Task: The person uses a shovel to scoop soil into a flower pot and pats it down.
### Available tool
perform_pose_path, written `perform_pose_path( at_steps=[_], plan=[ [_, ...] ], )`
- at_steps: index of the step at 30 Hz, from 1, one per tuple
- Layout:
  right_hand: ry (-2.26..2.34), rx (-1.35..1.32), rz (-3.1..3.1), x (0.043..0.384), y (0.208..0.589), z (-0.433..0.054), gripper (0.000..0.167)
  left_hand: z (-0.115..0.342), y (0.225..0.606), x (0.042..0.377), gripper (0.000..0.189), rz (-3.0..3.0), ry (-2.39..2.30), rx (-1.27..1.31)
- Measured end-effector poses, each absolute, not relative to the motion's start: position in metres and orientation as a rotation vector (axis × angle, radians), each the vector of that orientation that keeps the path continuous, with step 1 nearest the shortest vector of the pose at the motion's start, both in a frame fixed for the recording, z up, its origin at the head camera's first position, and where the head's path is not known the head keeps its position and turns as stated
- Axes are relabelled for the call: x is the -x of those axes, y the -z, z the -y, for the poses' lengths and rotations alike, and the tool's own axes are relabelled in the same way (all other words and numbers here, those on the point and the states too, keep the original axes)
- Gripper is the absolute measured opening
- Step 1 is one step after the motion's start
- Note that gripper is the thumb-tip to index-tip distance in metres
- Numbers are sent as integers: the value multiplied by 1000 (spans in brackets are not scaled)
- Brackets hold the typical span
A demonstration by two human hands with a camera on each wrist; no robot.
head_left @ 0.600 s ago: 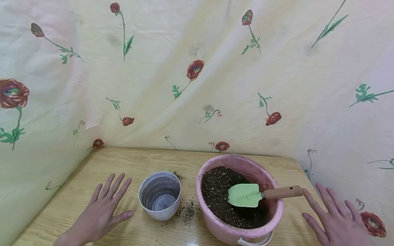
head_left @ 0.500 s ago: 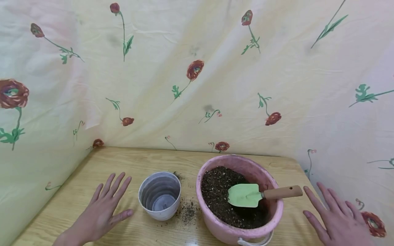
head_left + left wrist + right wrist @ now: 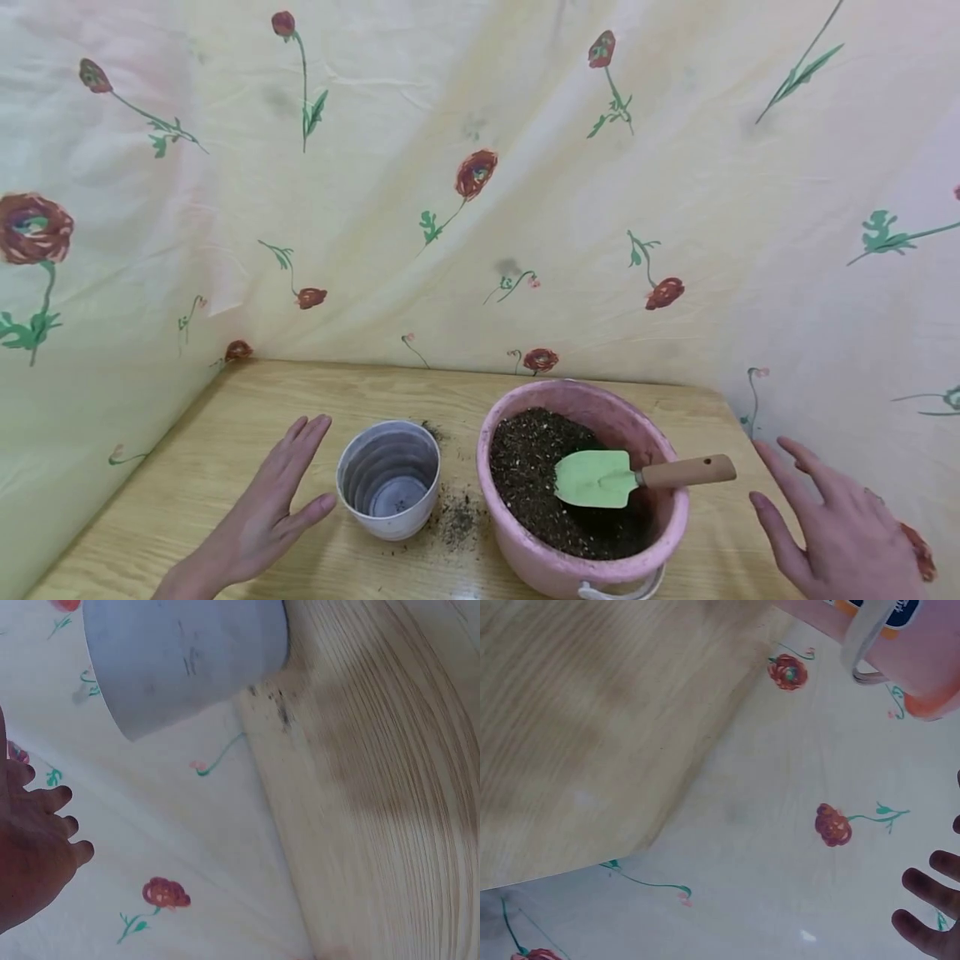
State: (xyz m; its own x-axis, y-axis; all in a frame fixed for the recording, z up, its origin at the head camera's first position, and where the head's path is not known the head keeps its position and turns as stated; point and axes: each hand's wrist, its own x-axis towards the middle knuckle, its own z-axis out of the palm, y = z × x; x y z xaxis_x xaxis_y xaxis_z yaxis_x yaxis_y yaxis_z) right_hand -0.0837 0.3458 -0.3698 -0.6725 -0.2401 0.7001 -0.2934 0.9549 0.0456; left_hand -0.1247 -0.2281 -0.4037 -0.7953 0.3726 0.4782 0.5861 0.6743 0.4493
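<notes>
My left hand [image 3: 258, 517] is held with straight fingers just left of a white plastic plant pot [image 3: 397, 521], apart from it. Only a few dark crumbs lie on the pot's bottom. On the other side, my right hand [image 3: 832, 525] hovers past the end of a trowel's wooden handle without touching it. The trowel [image 3: 596, 479] has a light green blade resting on dark potting soil [image 3: 528, 467]. Its handle leans over the rim of a pink bucket [image 3: 491, 517] that contains the soil. In the left wrist view the pot [image 3: 187, 667] stands beyond my fingers [image 3: 52, 799].
Everything stands on a wooden table [image 3: 300, 392]. Spilled soil [image 3: 459, 521] lies between pot and bucket. A white bucket handle [image 3: 622, 590] hangs at the front. Flower-printed cloth [image 3: 375, 208] encloses the table at the back and both sides.
My left hand has turned more edge-on and shifted slightly toward the pot. The right hand has turned and moved slightly right, away from the trowel handle. Pot, bucket and trowel stay put.
</notes>
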Motion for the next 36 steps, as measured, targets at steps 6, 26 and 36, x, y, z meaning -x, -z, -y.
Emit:
perform_pose_path(
  at_steps=[6, 26, 36],
  plan=[
    [-135, -455, 2021, 91, 361, -333, 56, 211, 397, 126, 85, 2532, 1053, 749],
    [-249, -667, 2136, 98, 319, -279, 55, 128, 380, 143, 100, 2331, 1352, 1008],
    [-136, -726, 2363, 104, 312, -271, 34, 93, 372, 144, 115, 2489, 1430, 1052]
  ],
)
